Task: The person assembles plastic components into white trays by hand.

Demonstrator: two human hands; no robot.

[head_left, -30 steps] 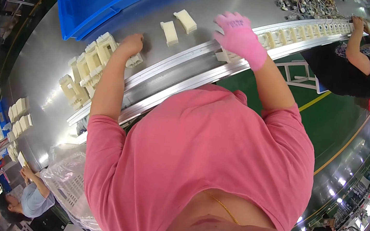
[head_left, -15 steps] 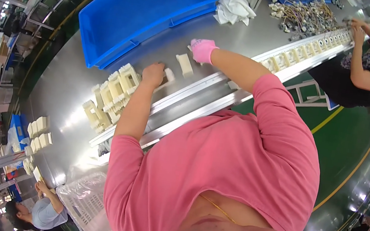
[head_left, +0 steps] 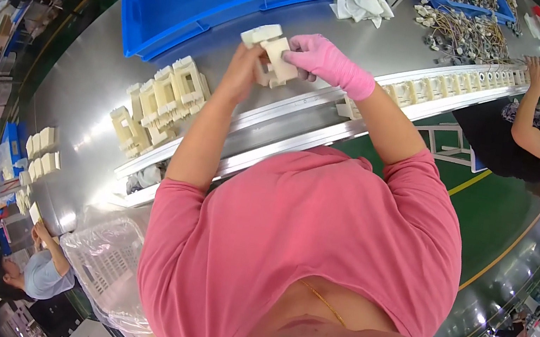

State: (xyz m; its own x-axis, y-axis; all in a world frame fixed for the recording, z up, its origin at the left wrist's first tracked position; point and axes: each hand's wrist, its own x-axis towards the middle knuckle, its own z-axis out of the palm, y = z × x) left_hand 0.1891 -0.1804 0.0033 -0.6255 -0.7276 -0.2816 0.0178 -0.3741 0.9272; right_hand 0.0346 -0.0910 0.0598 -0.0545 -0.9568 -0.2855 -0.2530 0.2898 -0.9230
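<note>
Above the metal bench, my bare left hand [head_left: 242, 72] is closed round cream plastic pieces. An upper cream block [head_left: 262, 34] shows beyond its fingertips. Against that sits a bracket-shaped cream plastic part [head_left: 279, 61], pinched at its right side by my right hand [head_left: 327, 62], which wears a pink glove. The two pieces touch; whether they are joined I cannot tell. To the left of my left forearm stands a group of cream plastic frames [head_left: 166, 95] along the rail.
A blue tray [head_left: 196, 33] lies beyond my hands, with a crumpled white cloth [head_left: 364, 0] at its right. The metal rail [head_left: 278, 118] runs along the bench's near side, carrying a row of cream frames [head_left: 441, 87] towards a co-worker [head_left: 526, 133]. Wire bundles [head_left: 467, 37] are piled at far right.
Both hands have come up off the bench and together, now holding cream pieces between them. The cream pieces that lay between my hands on the bench are gone from there.
</note>
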